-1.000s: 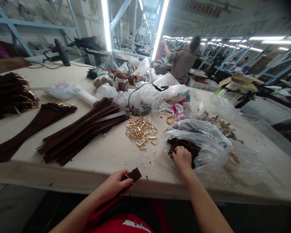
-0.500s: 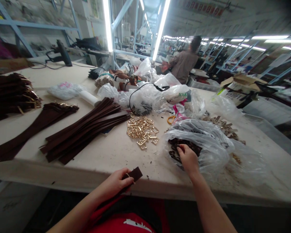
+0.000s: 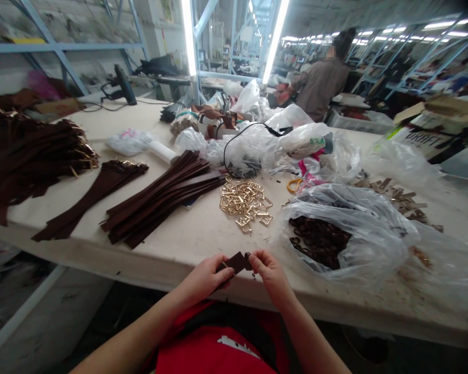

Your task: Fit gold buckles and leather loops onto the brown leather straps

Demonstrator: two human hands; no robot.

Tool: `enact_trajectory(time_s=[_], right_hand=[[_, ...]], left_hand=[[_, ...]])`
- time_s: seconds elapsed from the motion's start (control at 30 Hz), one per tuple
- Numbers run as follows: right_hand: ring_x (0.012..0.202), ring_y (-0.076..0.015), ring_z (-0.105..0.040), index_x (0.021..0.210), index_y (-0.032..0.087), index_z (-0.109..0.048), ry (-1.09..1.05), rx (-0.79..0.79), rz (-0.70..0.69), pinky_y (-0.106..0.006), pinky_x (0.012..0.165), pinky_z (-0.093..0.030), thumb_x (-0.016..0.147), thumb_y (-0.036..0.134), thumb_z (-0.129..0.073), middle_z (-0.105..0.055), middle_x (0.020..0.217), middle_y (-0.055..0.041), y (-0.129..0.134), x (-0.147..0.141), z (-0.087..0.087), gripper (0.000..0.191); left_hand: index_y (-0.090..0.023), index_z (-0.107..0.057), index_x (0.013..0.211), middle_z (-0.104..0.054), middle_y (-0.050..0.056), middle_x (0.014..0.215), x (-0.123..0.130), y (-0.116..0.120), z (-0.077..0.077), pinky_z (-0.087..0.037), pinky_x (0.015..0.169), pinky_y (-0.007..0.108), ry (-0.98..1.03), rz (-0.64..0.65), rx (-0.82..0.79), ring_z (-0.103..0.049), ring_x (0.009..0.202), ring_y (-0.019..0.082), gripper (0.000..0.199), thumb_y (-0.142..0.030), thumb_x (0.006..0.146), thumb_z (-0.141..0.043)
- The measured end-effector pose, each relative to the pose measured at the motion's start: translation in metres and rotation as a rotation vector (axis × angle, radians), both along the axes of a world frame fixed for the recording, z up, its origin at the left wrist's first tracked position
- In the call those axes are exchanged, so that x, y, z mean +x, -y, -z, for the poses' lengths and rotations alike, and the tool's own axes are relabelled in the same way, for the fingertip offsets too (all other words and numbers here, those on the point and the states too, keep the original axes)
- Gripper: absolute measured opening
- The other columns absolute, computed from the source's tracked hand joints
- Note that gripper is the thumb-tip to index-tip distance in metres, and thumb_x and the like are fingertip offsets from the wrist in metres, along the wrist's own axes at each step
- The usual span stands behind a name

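My left hand point(image 3: 214, 272) grips a dark brown strap point(image 3: 237, 262) near one end, thumb on top, with a bit of gold metal showing beside the thumb. Pinched in my right hand point(image 3: 265, 266) is a small dark brown loop point(image 3: 247, 261), right at the strap's end; whether they touch I cannot tell. A clear plastic bag point(image 3: 368, 244) lies open on the right, full of similar brown loops point(image 3: 320, 241). Beyond my hands sits a pile of gold buckles point(image 3: 244, 200). A stack of brown straps point(image 3: 164, 197) lies to the left of the buckles.
More straps point(image 3: 91, 200) and a large heap with gold ends point(image 3: 35, 156) lie at far left. Plastic bags point(image 3: 253, 145), a white roll point(image 3: 163, 152) and orange-handled scissors point(image 3: 294, 185) are farther back. A person point(image 3: 322, 83) stands beyond the table point(image 3: 171, 259), near a cardboard box point(image 3: 432, 130).
My right hand has come out of the plastic bag with a brown loop and moved left to the strap's end. My left hand still holds the strap. The view has shifted slightly.
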State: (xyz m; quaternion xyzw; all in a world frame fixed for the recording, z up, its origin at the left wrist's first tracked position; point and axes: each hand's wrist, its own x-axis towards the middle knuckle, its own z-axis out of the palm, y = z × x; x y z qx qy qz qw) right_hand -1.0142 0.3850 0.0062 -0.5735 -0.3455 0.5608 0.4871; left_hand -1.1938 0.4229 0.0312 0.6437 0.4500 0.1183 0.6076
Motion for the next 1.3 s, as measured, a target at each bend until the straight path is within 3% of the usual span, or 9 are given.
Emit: enact_trajectory(time_s=[0.37, 0.47, 0.57, 0.67, 0.8, 0.9, 1.0, 1.17, 1.3], right_hand=[[0.062, -0.0108, -0.048, 0.075, 0.018, -0.056, -0.052, 0.011, 0.076, -0.023, 0.061, -0.038, 0.062, 0.043, -0.069, -0.053, 0.065, 0.0037, 0.001, -0.012, 0.009, 0.031], [0.066, -0.0119, -0.05, 0.083, 0.019, -0.06, -0.073, -0.025, 0.079, -0.024, 0.064, -0.039, 0.065, 0.045, -0.066, -0.057, 0.069, 0.0021, 0.001, -0.02, 0.013, 0.032], [0.064, -0.0117, -0.05, 0.082, 0.018, -0.062, -0.114, -0.065, -0.012, -0.024, 0.06, -0.038, 0.071, 0.048, -0.06, -0.06, 0.071, 0.0002, 0.003, -0.03, 0.016, 0.033], [0.059, -0.01, -0.047, 0.079, 0.017, -0.061, -0.156, -0.054, -0.017, -0.022, 0.056, -0.035, 0.072, 0.047, -0.06, -0.059, 0.069, 0.0011, 0.005, -0.035, 0.018, 0.03], [0.057, -0.0093, -0.045, 0.074, 0.016, -0.061, -0.143, -0.059, 0.026, -0.022, 0.056, -0.034, 0.069, 0.046, -0.064, -0.056, 0.063, 0.0027, 0.005, -0.032, 0.019, 0.03], [0.057, -0.01, -0.044, 0.07, 0.017, -0.061, -0.181, -0.041, 0.022, -0.023, 0.056, -0.034, 0.072, 0.05, -0.059, -0.055, 0.06, 0.0024, 0.005, -0.03, 0.02, 0.034], [0.062, -0.013, -0.048, 0.071, 0.018, -0.062, -0.357, -0.053, 0.077, -0.026, 0.06, -0.038, 0.077, 0.059, -0.045, -0.058, 0.064, -0.0003, 0.008, -0.033, 0.022, 0.044], [0.059, -0.0094, -0.046, 0.076, 0.018, -0.063, -0.397, -0.12, 0.052, -0.021, 0.057, -0.036, 0.068, 0.034, -0.068, -0.059, 0.066, 0.0021, 0.014, -0.038, 0.025, 0.018], [0.061, -0.0082, -0.049, 0.09, 0.018, -0.062, -0.488, -0.25, -0.071, -0.018, 0.054, -0.036, 0.07, 0.037, -0.065, -0.06, 0.075, 0.0003, 0.019, -0.039, 0.026, 0.027]], left_hand=[[-0.017, -0.056, 0.082, -0.062, -0.001, 0.069, 0.002, 0.003, -0.006, -0.036, 0.056, 0.022, -0.071, 0.122, 0.061, -0.055, 0.061, 0.014, 0.02, -0.034, 0.078, -0.046], [-0.017, -0.056, 0.081, -0.061, -0.001, 0.067, 0.001, 0.003, -0.002, -0.036, 0.055, 0.022, -0.078, 0.099, 0.064, -0.054, 0.06, 0.014, 0.019, -0.033, 0.077, -0.046], [-0.017, -0.055, 0.083, -0.062, 0.0, 0.069, 0.001, 0.004, 0.004, -0.038, 0.056, 0.022, -0.066, 0.038, 0.08, -0.055, 0.062, 0.014, 0.02, -0.033, 0.078, -0.046], [-0.016, -0.052, 0.092, -0.064, 0.001, 0.074, 0.0, 0.004, 0.004, -0.04, 0.058, 0.023, -0.055, -0.02, 0.067, -0.057, 0.064, 0.015, 0.023, -0.031, 0.076, -0.049], [-0.015, -0.04, 0.115, -0.065, 0.001, 0.077, -0.004, 0.001, -0.004, -0.042, 0.063, 0.023, 0.007, 0.008, -0.022, -0.057, 0.071, 0.014, 0.042, -0.024, 0.075, -0.047], [-0.013, -0.04, 0.116, -0.064, 0.003, 0.085, -0.005, -0.002, -0.006, -0.041, 0.064, 0.023, 0.042, -0.021, -0.054, -0.056, 0.073, 0.014, 0.042, -0.023, 0.076, -0.047], [-0.013, -0.04, 0.116, -0.063, 0.003, 0.083, -0.005, -0.001, -0.004, -0.04, 0.061, 0.022, 0.084, -0.037, -0.067, -0.055, 0.07, 0.013, 0.043, -0.025, 0.076, -0.048], [-0.014, -0.043, 0.116, -0.064, 0.004, 0.091, -0.004, 0.002, -0.006, -0.042, 0.067, 0.023, 0.079, 0.004, -0.028, -0.056, 0.079, 0.015, 0.041, -0.025, 0.077, -0.048], [-0.015, -0.042, 0.118, -0.064, 0.005, 0.094, -0.005, 0.002, -0.008, -0.042, 0.076, 0.025, 0.067, 0.037, 0.02, -0.058, 0.085, 0.016, 0.042, -0.023, 0.077, -0.046]])
